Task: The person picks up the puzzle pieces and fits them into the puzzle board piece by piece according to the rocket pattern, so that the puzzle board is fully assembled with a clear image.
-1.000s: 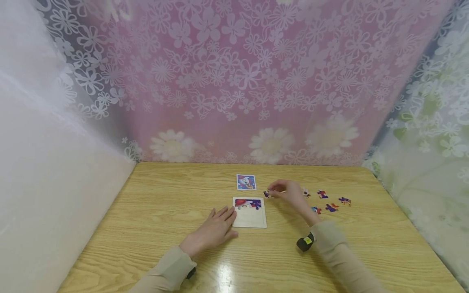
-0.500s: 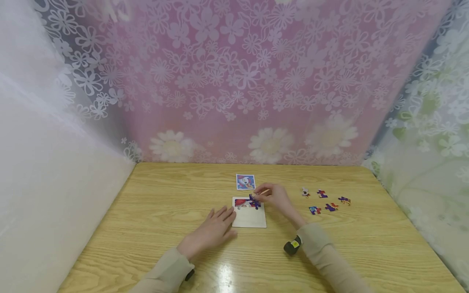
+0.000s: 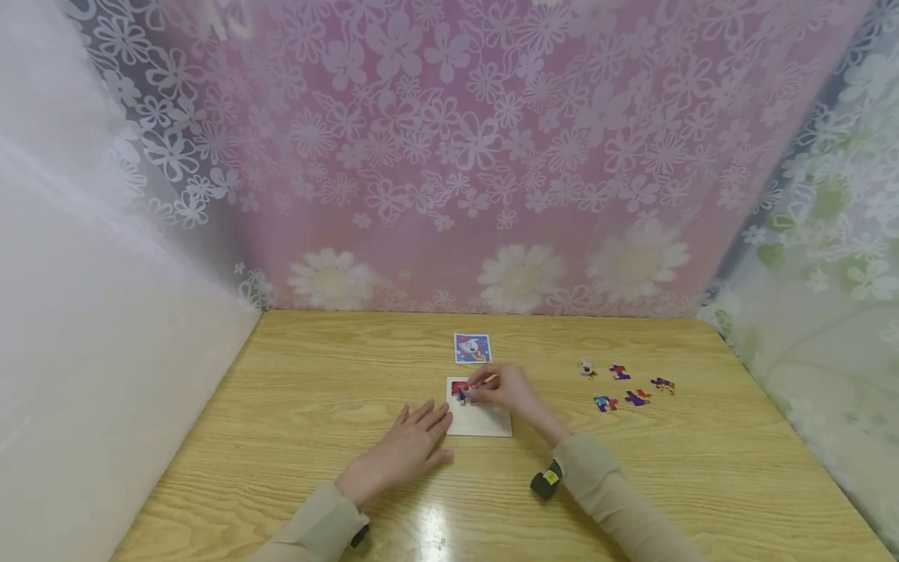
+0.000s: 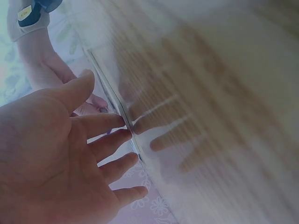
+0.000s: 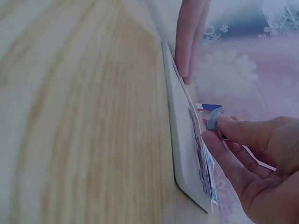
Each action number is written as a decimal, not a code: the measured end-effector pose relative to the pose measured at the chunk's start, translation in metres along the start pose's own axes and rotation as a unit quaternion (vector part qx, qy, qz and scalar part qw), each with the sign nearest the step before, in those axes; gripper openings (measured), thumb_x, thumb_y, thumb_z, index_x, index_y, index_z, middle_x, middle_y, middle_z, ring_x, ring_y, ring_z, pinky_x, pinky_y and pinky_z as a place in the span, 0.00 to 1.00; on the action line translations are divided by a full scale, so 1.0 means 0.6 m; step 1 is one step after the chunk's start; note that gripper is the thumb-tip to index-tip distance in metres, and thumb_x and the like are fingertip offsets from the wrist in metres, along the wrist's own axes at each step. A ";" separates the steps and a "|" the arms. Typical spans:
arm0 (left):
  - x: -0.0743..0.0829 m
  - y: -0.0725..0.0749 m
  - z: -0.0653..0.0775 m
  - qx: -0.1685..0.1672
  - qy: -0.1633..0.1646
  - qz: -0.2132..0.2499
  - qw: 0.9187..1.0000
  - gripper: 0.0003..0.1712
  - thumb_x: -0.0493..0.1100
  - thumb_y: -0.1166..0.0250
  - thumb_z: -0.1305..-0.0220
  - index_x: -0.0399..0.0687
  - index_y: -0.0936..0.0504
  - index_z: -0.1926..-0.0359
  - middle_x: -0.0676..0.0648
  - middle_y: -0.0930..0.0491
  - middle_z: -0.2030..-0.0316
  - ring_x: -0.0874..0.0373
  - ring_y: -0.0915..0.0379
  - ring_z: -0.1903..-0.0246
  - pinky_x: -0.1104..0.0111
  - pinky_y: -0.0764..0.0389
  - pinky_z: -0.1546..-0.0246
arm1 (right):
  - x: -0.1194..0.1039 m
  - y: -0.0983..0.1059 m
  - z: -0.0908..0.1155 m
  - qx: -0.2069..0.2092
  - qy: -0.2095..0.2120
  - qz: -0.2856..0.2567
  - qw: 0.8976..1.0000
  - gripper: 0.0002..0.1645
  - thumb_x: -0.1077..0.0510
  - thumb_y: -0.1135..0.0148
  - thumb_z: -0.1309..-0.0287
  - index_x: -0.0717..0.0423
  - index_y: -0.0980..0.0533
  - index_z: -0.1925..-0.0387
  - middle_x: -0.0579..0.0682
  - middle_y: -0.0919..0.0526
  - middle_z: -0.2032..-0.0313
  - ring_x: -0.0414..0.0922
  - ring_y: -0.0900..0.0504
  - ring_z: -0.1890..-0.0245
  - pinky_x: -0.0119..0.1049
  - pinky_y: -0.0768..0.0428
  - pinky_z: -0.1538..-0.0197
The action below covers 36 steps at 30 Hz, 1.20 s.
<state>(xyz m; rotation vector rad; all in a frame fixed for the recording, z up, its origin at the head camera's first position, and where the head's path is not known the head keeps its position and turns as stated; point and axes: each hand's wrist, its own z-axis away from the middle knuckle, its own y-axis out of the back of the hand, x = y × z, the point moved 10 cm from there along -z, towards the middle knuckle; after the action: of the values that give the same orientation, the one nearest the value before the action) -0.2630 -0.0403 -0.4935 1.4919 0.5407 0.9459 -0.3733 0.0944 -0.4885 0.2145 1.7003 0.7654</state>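
My right hand [image 3: 507,389] pinches a jigsaw piece [image 5: 214,118] between thumb and fingers, just above the white puzzle tray [image 3: 481,425]. The tray's far part holds a fitted row of red, white and purple pieces [image 3: 459,386], partly covered by that hand. At the tray's left edge my left hand [image 3: 406,446] lies with straight spread fingers, fingertips touching the rim, as the left wrist view also shows with the left fingers [image 4: 111,143]. Behind the tray lies a small picture card [image 3: 472,348] of a white cartoon dog in a red hat.
Several loose jigsaw pieces lie on the right of the wooden table [image 3: 316,375], among them a white one [image 3: 587,369] and a purple-orange one [image 3: 637,397]. A pink floral curtain [image 3: 407,156] hangs behind the table's far edge.
My right hand has carried the pinched piece left from beside the tray to above its upper left part. My left hand has stayed at the tray's edge.
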 end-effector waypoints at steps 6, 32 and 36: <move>0.004 0.004 0.002 0.002 -0.003 0.004 1.000 0.38 0.59 0.46 0.24 0.40 0.37 0.24 0.41 0.43 0.23 0.41 0.50 0.24 0.38 0.47 0.28 | -0.010 -0.021 0.001 -0.008 -0.009 0.032 0.999 0.05 0.63 0.25 0.45 0.53 0.15 0.66 0.47 0.12 0.66 0.39 0.15 0.70 0.30 0.17 0.67; 0.004 0.002 0.000 0.000 -0.001 0.007 1.000 0.39 0.59 0.46 0.24 0.39 0.38 0.24 0.41 0.44 0.23 0.41 0.50 0.24 0.39 0.47 0.27 | -0.041 -0.039 -0.003 -0.033 0.014 0.172 0.984 0.07 0.60 0.21 0.50 0.47 0.11 0.67 0.40 0.18 0.68 0.37 0.26 0.73 0.31 0.27 0.69; 0.005 0.003 0.001 0.000 -0.002 0.008 1.000 0.39 0.59 0.46 0.24 0.38 0.37 0.25 0.40 0.43 0.23 0.41 0.50 0.24 0.39 0.47 0.27 | -0.045 -0.040 -0.004 -0.037 0.023 0.179 0.983 0.06 0.60 0.22 0.48 0.46 0.11 0.69 0.40 0.17 0.67 0.37 0.25 0.72 0.31 0.26 0.69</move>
<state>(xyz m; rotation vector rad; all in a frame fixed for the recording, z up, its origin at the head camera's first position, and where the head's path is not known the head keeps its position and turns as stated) -0.2613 -0.0385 -0.4907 1.5002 0.5257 0.9553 -0.3619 0.0612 -0.4810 0.4634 1.6948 1.1037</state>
